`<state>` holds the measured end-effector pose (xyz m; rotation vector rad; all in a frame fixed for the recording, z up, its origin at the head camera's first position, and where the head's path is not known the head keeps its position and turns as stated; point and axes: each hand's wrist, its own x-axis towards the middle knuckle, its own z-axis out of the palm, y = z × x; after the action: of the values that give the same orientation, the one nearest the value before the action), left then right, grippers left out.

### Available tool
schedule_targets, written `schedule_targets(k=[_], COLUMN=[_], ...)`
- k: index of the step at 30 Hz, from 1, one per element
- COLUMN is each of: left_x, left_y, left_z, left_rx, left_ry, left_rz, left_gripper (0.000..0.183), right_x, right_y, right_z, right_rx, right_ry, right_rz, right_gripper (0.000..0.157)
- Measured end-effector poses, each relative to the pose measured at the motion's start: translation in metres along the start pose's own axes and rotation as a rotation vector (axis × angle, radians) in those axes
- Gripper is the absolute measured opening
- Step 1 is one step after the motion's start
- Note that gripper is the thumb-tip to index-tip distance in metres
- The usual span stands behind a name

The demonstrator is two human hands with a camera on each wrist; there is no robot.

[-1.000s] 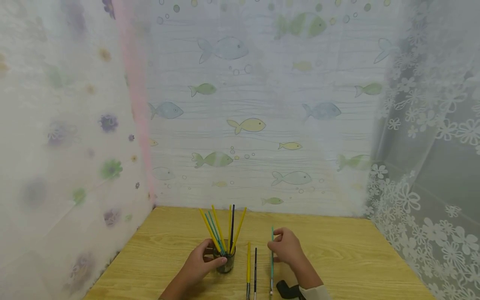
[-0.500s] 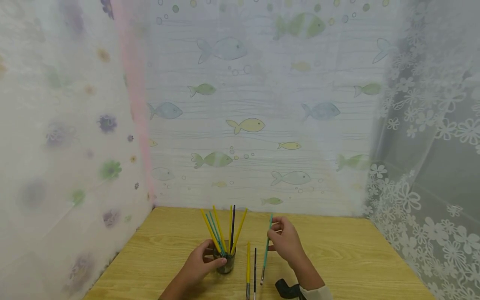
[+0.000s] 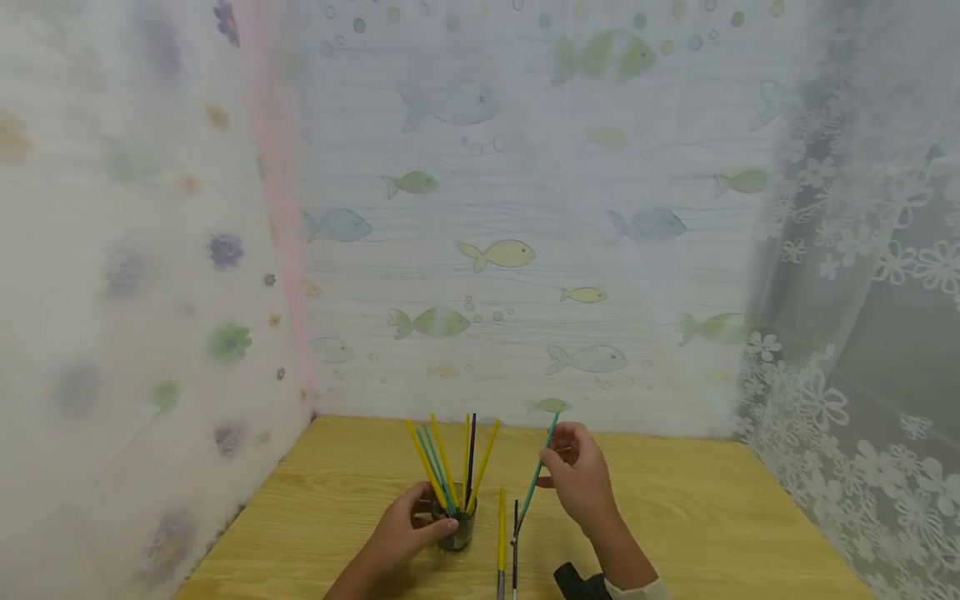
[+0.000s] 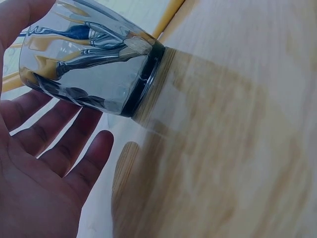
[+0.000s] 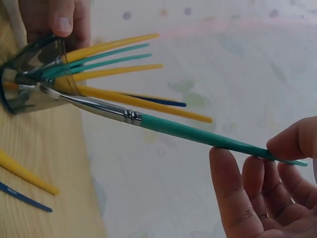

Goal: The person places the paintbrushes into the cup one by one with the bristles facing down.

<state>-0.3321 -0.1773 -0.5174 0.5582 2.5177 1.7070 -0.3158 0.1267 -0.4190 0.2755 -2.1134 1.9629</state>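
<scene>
My left hand holds a clear glass cup steady on the table, thumb and fingers around its side. Several paintbrushes with yellow, green and dark blue handles stand in the cup, bristles down, as the left wrist view shows through the glass. To the right, my right hand pinches a green paintbrush near the end of its handle, between thumb and fingertips. That brush is raised and tilted, its bristles pointing down and left, toward the cup in the right wrist view.
On the wooden table, a yellow paintbrush and a dark paintbrush lie side by side between my hands. A black object shows beside my right wrist. Patterned curtains hang behind and at both sides.
My right hand has lifted the green paintbrush off the table. Its bristle end has swung left, over the dark paintbrush. My left hand stays at the cup.
</scene>
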Motion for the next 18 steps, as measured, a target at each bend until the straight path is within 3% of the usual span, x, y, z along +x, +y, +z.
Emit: schedule_targets(k=[9, 18], left_x=[-0.002, -0.008], left_y=[0.000, 0.006], left_z=[0.007, 0.002], left_rx=[-0.034, -0.015], left_ry=[-0.010, 0.007], left_rz=[0.001, -0.005], left_gripper=[0.051, 0.052], right_x=[-0.009, -0.010], right_y=[-0.009, -0.011], right_z=[0.002, 0.016], right_rx=[0.059, 0.082], right_ry=[0.000, 0.020], right_rz=[-0.058, -0.110], right_gripper=[0.022, 0.019])
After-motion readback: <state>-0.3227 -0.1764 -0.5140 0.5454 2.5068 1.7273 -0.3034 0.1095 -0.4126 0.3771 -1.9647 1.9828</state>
